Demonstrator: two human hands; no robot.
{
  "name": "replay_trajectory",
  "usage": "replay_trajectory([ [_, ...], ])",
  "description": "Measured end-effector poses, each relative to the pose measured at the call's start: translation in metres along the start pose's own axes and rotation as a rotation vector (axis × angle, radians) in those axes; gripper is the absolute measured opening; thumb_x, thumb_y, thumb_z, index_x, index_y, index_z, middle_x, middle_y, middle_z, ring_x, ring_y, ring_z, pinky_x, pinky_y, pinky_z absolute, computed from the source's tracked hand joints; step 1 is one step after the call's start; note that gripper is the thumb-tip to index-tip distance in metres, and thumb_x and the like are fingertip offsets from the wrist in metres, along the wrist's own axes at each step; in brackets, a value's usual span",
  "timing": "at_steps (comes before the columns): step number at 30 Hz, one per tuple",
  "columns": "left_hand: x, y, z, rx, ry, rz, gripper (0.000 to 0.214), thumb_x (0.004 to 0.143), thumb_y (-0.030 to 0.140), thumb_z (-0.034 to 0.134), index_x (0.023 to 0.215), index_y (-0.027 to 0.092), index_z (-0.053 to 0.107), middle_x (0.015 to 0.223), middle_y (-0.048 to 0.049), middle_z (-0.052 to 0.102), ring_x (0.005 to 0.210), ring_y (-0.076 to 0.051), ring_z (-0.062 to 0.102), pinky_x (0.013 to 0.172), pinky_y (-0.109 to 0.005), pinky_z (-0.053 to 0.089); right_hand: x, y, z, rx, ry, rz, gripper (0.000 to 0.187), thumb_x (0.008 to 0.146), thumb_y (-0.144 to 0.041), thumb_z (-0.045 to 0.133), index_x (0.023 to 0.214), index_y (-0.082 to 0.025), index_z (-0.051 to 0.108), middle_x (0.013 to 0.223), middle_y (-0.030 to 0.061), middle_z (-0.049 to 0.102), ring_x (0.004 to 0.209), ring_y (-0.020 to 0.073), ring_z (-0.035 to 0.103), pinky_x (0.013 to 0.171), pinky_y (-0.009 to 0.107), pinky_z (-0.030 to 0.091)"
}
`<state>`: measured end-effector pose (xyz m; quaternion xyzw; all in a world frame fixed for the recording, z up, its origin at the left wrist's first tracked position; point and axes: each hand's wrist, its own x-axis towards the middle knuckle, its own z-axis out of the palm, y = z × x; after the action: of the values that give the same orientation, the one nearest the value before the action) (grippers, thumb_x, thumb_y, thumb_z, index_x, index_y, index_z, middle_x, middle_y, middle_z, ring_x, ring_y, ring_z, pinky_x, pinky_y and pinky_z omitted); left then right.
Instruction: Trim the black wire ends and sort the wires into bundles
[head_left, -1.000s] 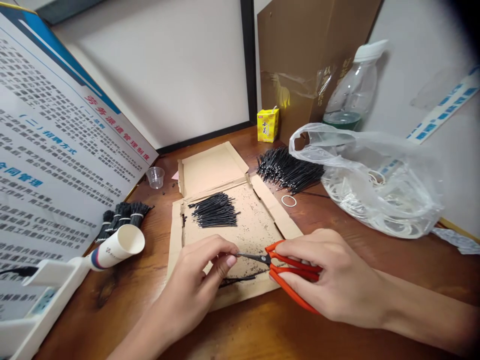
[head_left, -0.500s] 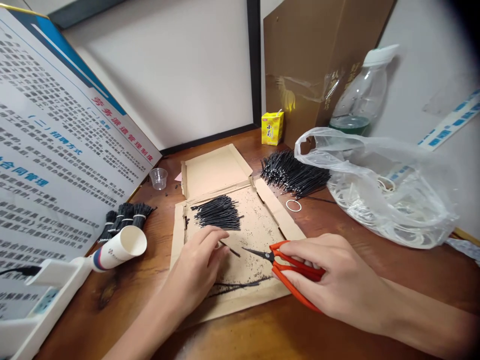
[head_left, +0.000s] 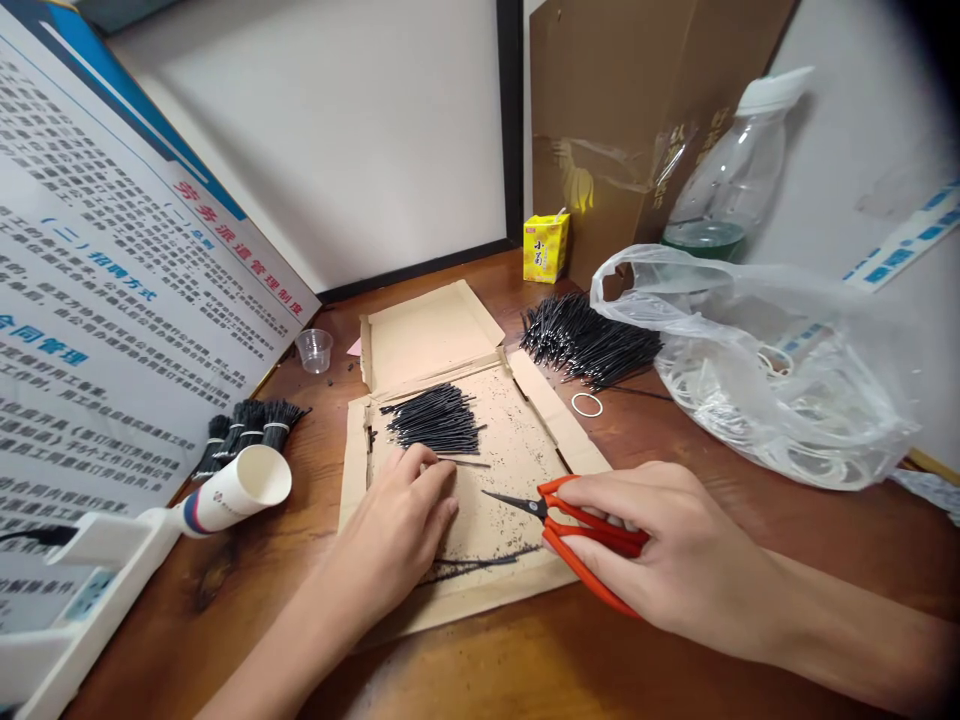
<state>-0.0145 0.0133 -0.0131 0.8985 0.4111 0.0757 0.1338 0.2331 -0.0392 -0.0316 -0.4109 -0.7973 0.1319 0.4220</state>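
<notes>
My right hand grips red-handled scissors with narrow dark blades, slightly parted, pointing left over an unfolded cardboard box. On the cardboard, my left hand rests with loosely bent fingers, the thumb apart from the forefinger. One thin black strand lies by its fingertips, just below a neat pile of short black strands; one end is hidden behind the fingers. Longer black strands lie along the near edge, among small dark scraps.
A larger heap of black strands lies at the right, beside a white ring and a plastic bag of white bands. At the left are tied bundles, a tipped paper cup, a power strip and a small clear cup.
My left hand has moved slightly up, and the strand that was between its thumb and forefinger now lies beside the pile. The scissors stay almost where they were.
</notes>
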Motion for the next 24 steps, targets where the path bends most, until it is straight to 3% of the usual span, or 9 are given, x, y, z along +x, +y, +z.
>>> replay_trajectory([
  [3, -0.0010, -0.0025, 0.0003, 0.009, 0.004, -0.045, 0.025, 0.098, 0.020, 0.047, 0.121, 0.016, 0.054, 0.113, -0.0114, 0.051, 0.100, -0.025, 0.051, 0.088, -0.046, 0.048, -0.0006, -0.0001, 0.0000, 0.004, -0.012, 0.007, 0.012, 0.086, -0.012, 0.054, 0.080, -0.017, 0.063, 0.057, -0.0022, 0.061, 0.044, 0.0086, 0.044, 0.047, 0.023, 0.034],
  [12, -0.0004, 0.0030, 0.0003, -0.015, 0.001, 0.022, 0.021, 0.098, 0.016, 0.043, 0.116, 0.017, 0.055, 0.114, -0.0104, 0.051, 0.099, -0.023, 0.051, 0.086, -0.042, 0.048, -0.0006, 0.0005, -0.0007, -0.019, -0.009, -0.001, 0.011, 0.087, -0.013, 0.054, 0.082, -0.017, 0.064, 0.055, -0.0031, 0.058, 0.043, 0.0086, 0.041, 0.046, 0.023, 0.033],
  [16, 0.0004, 0.0038, 0.0000, 0.053, 0.013, 0.060, 0.026, 0.099, 0.014, 0.042, 0.122, 0.018, 0.052, 0.126, -0.0123, 0.049, 0.108, -0.027, 0.047, 0.091, -0.047, 0.047, -0.0014, 0.0015, -0.0002, -0.019, -0.009, -0.001, 0.011, 0.086, -0.012, 0.055, 0.082, -0.016, 0.065, 0.060, -0.0007, 0.064, 0.045, 0.0090, 0.048, 0.047, 0.023, 0.035],
  [24, 0.0020, 0.0035, 0.0014, 0.125, 0.022, 0.033, 0.023, 0.099, 0.017, 0.042, 0.119, 0.015, 0.054, 0.121, -0.0129, 0.054, 0.104, -0.028, 0.049, 0.090, -0.050, 0.048, -0.0023, 0.0014, 0.0002, -0.008, 0.000, 0.001, 0.010, 0.087, -0.013, 0.056, 0.082, -0.017, 0.065, 0.060, -0.0006, 0.064, 0.045, 0.0093, 0.049, 0.046, 0.024, 0.035],
])
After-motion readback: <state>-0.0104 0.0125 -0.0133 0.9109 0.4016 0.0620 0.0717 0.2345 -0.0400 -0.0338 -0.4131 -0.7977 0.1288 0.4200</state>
